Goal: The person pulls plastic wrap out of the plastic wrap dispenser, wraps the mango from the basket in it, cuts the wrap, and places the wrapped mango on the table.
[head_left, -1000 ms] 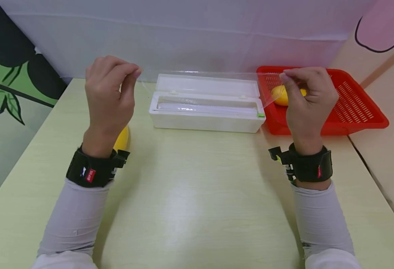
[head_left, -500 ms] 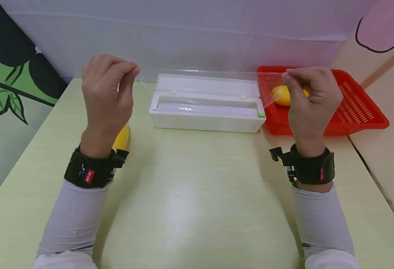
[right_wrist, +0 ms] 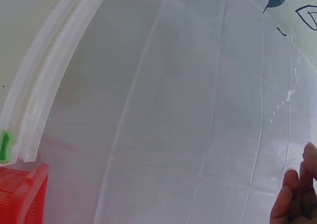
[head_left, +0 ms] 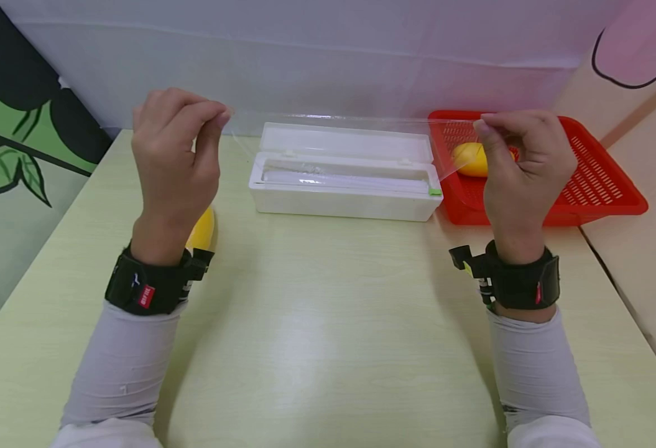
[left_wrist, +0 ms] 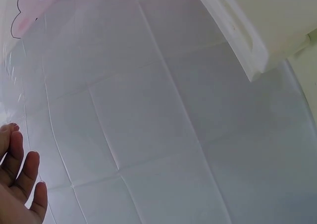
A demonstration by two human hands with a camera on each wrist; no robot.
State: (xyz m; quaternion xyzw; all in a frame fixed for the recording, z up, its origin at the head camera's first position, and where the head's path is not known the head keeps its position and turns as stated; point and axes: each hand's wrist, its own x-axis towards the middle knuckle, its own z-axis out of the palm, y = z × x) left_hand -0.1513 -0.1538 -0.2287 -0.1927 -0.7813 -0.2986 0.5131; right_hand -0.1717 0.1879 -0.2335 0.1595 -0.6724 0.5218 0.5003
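Note:
A clear sheet of plastic wrap (head_left: 350,124) stretches between my raised hands and runs down to an opened white wrap dispenser box (head_left: 344,202). My left hand (head_left: 176,146) pinches one corner of the film between thumb and forefinger. At the opposite corner, my right hand (head_left: 526,162) pinches it the same way, in front of the basket. Inside the dispenser lies the roll (head_left: 344,180), its lid (head_left: 344,142) tipped back. In the right wrist view, a green slider (right_wrist: 6,146) sits at the end of the box.
Behind the right hand stands a red plastic basket (head_left: 602,180) with a yellow fruit-like item (head_left: 470,160) in it. Another yellow object (head_left: 201,231) lies on the table (head_left: 316,323), partly covered by the left wrist. A printed cloth (head_left: 328,56) hangs along the back.
Both hands have drifted slightly apart, the left one leftward and a bit up, the right one rightward, with the film held between them. The box and basket have stayed put.

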